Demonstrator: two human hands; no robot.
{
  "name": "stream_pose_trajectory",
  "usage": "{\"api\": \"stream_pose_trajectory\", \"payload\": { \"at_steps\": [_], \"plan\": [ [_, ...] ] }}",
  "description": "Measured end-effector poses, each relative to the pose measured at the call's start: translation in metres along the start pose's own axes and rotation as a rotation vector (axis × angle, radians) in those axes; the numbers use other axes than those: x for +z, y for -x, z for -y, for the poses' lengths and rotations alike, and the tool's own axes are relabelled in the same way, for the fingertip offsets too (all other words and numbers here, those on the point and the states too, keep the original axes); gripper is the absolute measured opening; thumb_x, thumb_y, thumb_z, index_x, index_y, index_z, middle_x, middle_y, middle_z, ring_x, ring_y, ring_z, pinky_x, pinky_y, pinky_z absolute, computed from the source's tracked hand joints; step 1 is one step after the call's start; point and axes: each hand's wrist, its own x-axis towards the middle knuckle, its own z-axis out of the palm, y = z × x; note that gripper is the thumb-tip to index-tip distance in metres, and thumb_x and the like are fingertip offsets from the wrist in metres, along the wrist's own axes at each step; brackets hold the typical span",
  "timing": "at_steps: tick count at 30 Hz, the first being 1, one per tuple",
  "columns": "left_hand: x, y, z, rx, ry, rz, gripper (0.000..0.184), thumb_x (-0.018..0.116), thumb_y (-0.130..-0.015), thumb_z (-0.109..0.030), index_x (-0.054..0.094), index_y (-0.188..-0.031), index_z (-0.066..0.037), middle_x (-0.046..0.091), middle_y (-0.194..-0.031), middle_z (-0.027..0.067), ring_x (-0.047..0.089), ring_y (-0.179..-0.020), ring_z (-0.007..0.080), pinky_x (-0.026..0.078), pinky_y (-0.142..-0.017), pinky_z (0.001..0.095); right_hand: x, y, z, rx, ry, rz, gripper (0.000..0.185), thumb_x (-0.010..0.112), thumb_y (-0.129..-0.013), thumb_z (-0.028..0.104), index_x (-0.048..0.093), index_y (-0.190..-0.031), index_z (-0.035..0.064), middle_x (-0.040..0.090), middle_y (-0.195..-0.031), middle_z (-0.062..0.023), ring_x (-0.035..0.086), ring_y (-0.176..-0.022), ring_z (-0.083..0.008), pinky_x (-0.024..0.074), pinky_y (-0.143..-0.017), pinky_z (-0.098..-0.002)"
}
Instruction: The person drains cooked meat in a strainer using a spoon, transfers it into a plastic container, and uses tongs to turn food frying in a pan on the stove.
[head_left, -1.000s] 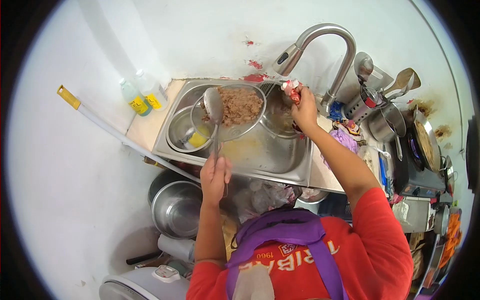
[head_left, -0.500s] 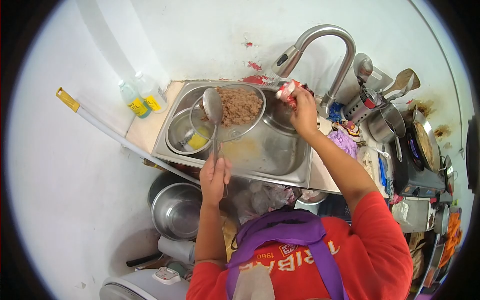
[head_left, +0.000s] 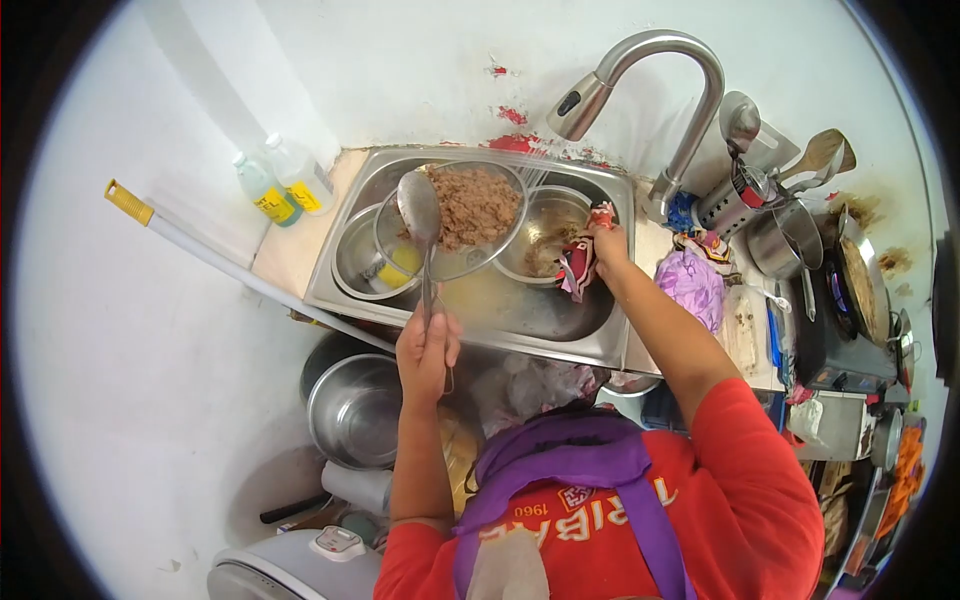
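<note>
the left hand [head_left: 428, 352] clasps a silvery metal spoon [head_left: 420, 208], the right hand [head_left: 609, 248] a crumpled red-and-dark bundle [head_left: 577, 265].

Here's the sink [head_left: 560, 348], and inside it, on the left, sits the sponge bowl [head_left: 345, 252], the sponge [head_left: 400, 268] in it. The food bowl [head_left: 460, 264] partly overlaps that from the right, food [head_left: 478, 205] inside, ladle [head_left: 420, 208] over its left side. Right of that, still within the sink, there's another bowl [head_left: 512, 258].

Behind the sink's right corner stands the faucet [head_left: 700, 112], spout reaching back left. Two bottles [head_left: 266, 192] stand left of the sink. To its right: a bag [head_left: 690, 290], then the utensil holder [head_left: 730, 205], a saucepan [head_left: 780, 243], and farthest over, the stove [head_left: 835, 350]. A large pot [head_left: 355, 412] sits below the sink's front left.
</note>
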Motion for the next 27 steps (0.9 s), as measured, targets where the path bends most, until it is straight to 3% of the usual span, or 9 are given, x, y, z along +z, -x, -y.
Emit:
{"api": "stream_pose_trajectory", "payload": {
  "at_steps": [7,11,13,16,19,22,24,26,27],
  "plan": [
    [-0.001,-0.001,0.005,-0.044,0.008,0.022,0.038,0.040,-0.098,-0.012,0.040,-0.134,-0.003,0.050,-0.078,-0.0002,0.038,-0.051,0.0029,0.031,-0.047,0.0159,-0.023,0.032,0.047,-0.124,-0.023,0.175,0.016,0.048,-0.091,0.009,0.055,-0.102,0.0006,0.060,-0.089,-0.0064,0.058,-0.080,-0.0166,0.0482,-0.074,-0.0293],
    [0.002,-0.002,0.009,-0.068,0.010,0.030,0.037,0.040,-0.098,-0.013,0.041,-0.134,-0.002,0.050,-0.078,-0.0006,0.039,-0.051,0.0030,0.032,-0.047,0.0163,-0.060,0.067,0.091,-0.571,0.430,0.091,0.027,0.047,-0.091,0.008,0.051,-0.116,-0.0027,0.062,-0.100,-0.0075,0.058,-0.088,-0.0139,0.0465,-0.079,-0.0257],
    [0.004,-0.003,0.013,-0.071,0.010,0.042,0.037,0.040,-0.098,-0.014,0.041,-0.133,-0.002,0.050,-0.078,-0.0006,0.039,-0.051,0.0030,0.032,-0.047,0.0164,-0.080,0.089,0.103,-0.794,0.562,-0.010,0.030,0.051,-0.089,0.012,0.051,-0.118,0.0018,0.063,-0.099,-0.0163,0.061,-0.091,-0.0263,0.0455,-0.081,-0.0323],
    [0.006,-0.004,0.019,-0.078,-0.002,0.048,0.037,0.041,-0.098,-0.015,0.042,-0.132,-0.002,0.050,-0.079,-0.0005,0.039,-0.051,0.0031,0.032,-0.047,0.0169,-0.113,0.100,0.104,-0.863,0.788,-0.011,0.032,0.053,-0.087,0.011,0.051,-0.118,0.0027,0.062,-0.102,-0.0194,0.060,-0.093,-0.0338,0.0461,-0.081,-0.0366],
    [0.012,-0.006,0.022,-0.091,-0.013,0.057,0.036,0.041,-0.098,-0.016,0.043,-0.131,-0.002,0.050,-0.079,-0.0002,0.039,-0.051,0.0032,0.032,-0.047,0.0176,-0.130,0.115,0.111,-0.586,1.248,0.098,0.037,0.055,-0.084,0.011,0.050,-0.119,0.0036,0.060,-0.106,-0.0216,0.058,-0.097,-0.0370,0.0458,-0.082,-0.0410],
    [0.017,-0.005,0.023,-0.099,-0.089,0.053,0.037,0.042,-0.097,-0.016,0.043,-0.132,-0.003,0.050,-0.078,0.0002,0.039,-0.051,0.0033,0.032,-0.046,0.0181,-0.145,0.109,0.094,-0.620,1.201,0.261,0.040,0.062,-0.080,0.016,0.053,-0.117,0.0028,0.060,-0.107,-0.0197,0.058,-0.100,-0.0346,0.0452,-0.085,-0.0410],
    [0.023,-0.003,0.020,-0.124,-0.112,0.040,0.038,0.042,-0.097,-0.015,0.042,-0.133,-0.003,0.051,-0.078,0.0005,0.039,-0.051,0.0034,0.032,-0.045,0.0177,-0.131,0.122,0.097,-1.203,1.241,0.145,0.044,0.070,-0.073,0.023,0.056,-0.112,0.0060,0.061,-0.104,-0.0152,0.057,-0.098,-0.0340,0.0424,-0.088,-0.0434],
    [0.024,0.000,0.031,-0.095,-0.120,0.042,0.038,0.042,-0.097,-0.013,0.041,-0.133,-0.002,0.051,-0.079,0.0026,0.038,-0.051,0.0034,0.031,-0.045,0.0166,-0.109,0.147,0.116,-1.240,1.068,0.284,0.030,0.069,-0.075,0.024,0.061,-0.097,0.0048,0.060,-0.089,-0.0137,0.056,-0.085,-0.0337,0.0425,-0.080,-0.0437],
    [0.028,-0.001,0.034,-0.088,-0.063,0.064,0.038,0.041,-0.097,-0.012,0.040,-0.134,-0.002,0.051,-0.079,0.0038,0.038,-0.051,0.0036,0.031,-0.045,0.0164,-0.100,0.154,0.101,-0.911,1.075,0.346,0.033,0.065,-0.081,0.028,0.061,-0.105,0.0054,0.062,-0.106,-0.0117,0.056,-0.101,-0.0318,0.0399,-0.093,-0.0424]
  ]
}}
